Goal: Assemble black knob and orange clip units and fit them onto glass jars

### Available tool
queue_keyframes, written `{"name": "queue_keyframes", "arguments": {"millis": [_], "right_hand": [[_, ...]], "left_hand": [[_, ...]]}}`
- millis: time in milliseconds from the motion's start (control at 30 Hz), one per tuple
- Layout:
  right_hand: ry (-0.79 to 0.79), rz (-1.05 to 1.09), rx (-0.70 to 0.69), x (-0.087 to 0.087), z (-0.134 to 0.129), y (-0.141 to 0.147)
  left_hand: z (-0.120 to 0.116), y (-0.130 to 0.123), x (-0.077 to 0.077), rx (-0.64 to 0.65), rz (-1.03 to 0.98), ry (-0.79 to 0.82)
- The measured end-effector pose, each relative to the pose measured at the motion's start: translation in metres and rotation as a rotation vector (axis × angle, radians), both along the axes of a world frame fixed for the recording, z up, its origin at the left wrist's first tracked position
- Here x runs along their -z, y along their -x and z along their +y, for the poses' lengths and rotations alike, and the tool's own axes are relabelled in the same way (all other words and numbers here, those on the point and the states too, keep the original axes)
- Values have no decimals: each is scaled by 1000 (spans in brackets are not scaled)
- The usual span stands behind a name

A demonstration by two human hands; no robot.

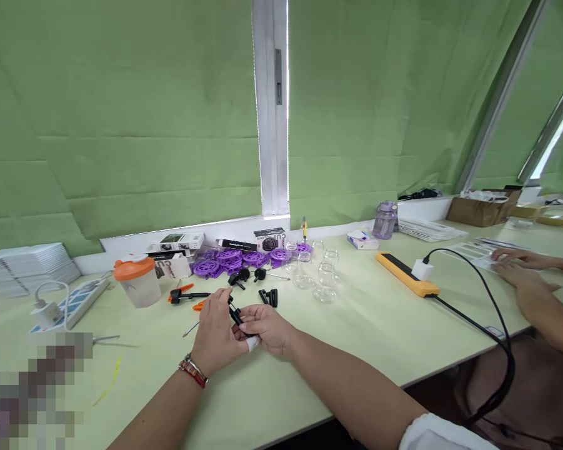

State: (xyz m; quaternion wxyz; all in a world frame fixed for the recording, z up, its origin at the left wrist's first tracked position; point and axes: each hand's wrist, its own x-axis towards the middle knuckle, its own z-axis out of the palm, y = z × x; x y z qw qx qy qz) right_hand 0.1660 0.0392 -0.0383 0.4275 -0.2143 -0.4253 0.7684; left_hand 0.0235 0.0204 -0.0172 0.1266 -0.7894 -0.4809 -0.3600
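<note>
Near the middle of the table, my left hand (217, 331) and my right hand (268, 328) meet around a small black part (235, 315). Fingers of both hands are closed on it, and its lower end is partly hidden by them. Something white shows at my left thumb. Just beyond my hands lie black clips (269, 297), black knobs (239, 277), a black rod-like piece (192, 296) and orange pieces (184, 289). Behind them is a pile of purple wheel-shaped parts (229, 258). A screwdriver (191, 328) lies left of my left hand.
Clear glass jars (325, 284) stand right of the purple pile. An orange-lidded cup (138, 284) and a white power strip (87, 300) are on the left. An orange power strip (405, 275) with a black cable lies right. Another person's hands (515, 265) rest on papers at far right.
</note>
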Motion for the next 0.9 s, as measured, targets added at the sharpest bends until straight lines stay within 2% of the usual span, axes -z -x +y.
{"name": "queue_keyframes", "arguments": {"millis": [167, 367, 500, 567, 633, 733, 833, 900], "right_hand": [[21, -13, 16, -1, 0, 1], [-21, -19, 0, -2, -1, 2], [-73, -90, -23, -4, 2, 3], [-89, -151, 37, -5, 9, 0], [-110, -240, 195, -5, 18, -6], [-236, -530, 419, -2, 32, -20], [-496, -883, 458, 3, 37, -28], [-722, -1014, 433, 6, 35, -25]], "left_hand": [[1, -1, 0, -12, -17, 32], [-3, 2, -10, -48, -24, 109], [-5, 7, -18, -100, -84, 233], [-3, 13, -22, -133, -169, 325], [-1, 23, -27, -132, -313, 410], [1, 37, -35, -10, -629, 584], [-1, 45, -41, 183, -913, 846], [-4, 46, -43, 318, -1027, 1001]]}}
